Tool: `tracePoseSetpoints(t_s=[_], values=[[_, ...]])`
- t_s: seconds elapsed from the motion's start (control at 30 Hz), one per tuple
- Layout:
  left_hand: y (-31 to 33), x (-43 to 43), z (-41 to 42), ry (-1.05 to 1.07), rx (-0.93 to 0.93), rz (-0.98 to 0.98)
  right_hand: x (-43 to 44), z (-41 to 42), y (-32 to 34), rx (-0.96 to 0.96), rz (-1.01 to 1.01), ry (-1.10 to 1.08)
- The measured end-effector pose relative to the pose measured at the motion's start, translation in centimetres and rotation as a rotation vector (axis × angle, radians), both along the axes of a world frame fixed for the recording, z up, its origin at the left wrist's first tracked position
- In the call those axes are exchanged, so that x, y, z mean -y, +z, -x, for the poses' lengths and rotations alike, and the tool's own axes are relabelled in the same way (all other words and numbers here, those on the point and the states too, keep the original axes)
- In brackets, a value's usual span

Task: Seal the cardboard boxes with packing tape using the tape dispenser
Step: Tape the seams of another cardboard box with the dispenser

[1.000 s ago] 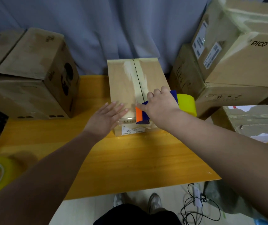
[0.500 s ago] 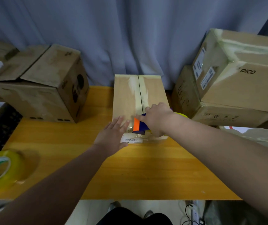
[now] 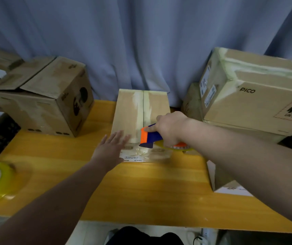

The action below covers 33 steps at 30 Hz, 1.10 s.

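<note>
Clearly "PICO" on rt box (image 3: 265,110)

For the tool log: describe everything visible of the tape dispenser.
The tape dispenser looks plastic: dark blue body, orange front plate, and a yellowish tape roll at its rear, mostly hidden. The right hand grips it from above, forefinger stretched toward the orange plate. It sits tilted at the near top edge of the middle cardboard box, about on the centre seam; whether it touches the box cannot be told.
</note>
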<state>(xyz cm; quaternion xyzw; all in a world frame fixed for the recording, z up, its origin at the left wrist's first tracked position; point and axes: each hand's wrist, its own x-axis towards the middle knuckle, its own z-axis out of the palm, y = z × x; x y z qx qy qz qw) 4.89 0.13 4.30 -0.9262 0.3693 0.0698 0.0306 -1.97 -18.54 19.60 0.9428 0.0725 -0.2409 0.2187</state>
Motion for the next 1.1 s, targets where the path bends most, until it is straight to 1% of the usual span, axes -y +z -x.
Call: tracePoseSetpoints(t_s=[0.17,0.33,0.43,0.5,0.63,0.7,0.87,1.1], values=[[0.3,0.2,0.1,0.022,0.007,-0.013,3.4,1.8,-0.2,0.004,0.059,-0.013],[0.1,0.1,1.0,0.043,0.021,-0.037,2.7,1.1,-2.5,-0.045,0.100,-0.051],[0.0,0.5,1.6,0.073,0.044,-0.091,2.8,0.5,-2.7,-0.059,0.072,-0.075],[0.0,1.7,2.3,0.096,0.044,-0.077,3.1,0.2,-2.6,-0.070,0.037,-0.075],[-0.5,5.8,4.4,-0.001,0.020,0.013,3.1,0.1,-2.3,-0.088,0.019,-0.073],[-0.7,6.6,4.7,-0.024,0.027,0.022,3.1,0.2,-2.3,-0.074,0.010,-0.064],[-0.6,5.1,3.9,-0.065,0.156,-0.085,2.2,0.2,-2.5,-0.072,0.029,-0.098],[0.8,1.7,0.0,-0.110,0.169,-0.134,-2.8,-1.4,-3.1,-0.007,-0.001,-0.144]])
